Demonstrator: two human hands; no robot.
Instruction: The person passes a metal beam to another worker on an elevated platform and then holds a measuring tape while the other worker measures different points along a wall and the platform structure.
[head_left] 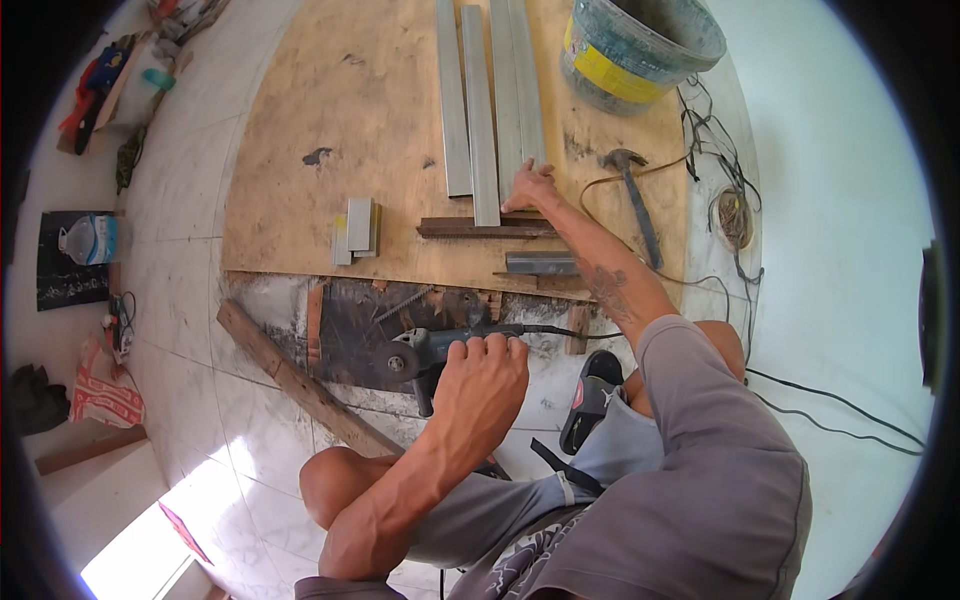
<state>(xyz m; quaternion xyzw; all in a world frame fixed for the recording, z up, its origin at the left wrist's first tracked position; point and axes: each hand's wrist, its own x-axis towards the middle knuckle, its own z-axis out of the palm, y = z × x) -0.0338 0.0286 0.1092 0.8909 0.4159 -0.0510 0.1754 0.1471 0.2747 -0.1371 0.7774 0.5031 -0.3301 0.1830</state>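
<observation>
My left hand point(485, 380) is closed around the body of a dark angle grinder point(433, 347) with a cutting disc at its left end and a cord trailing right. My right arm reaches forward, and my right hand point(530, 185) lies with fingers apart on the near ends of pale grey metal bars point(508, 100). These long bars lie on a plywood sheet point(310, 110), two crossing a rusty brown bar point(447, 228). Just right of my forearm is a hammer point(640, 210). Short grey cut pieces point(358, 228) sit to the left, and a shorter grey bar point(530, 263) is partly behind my arm.
A dirty bucket point(625, 55) with a yellow band stands at the back right. Tangled cables point(720, 140) run down the right side. A wooden plank point(280, 355) lies diagonally before my knees on the tiled floor point(175, 310). Bags and loose items point(105, 380) line the left.
</observation>
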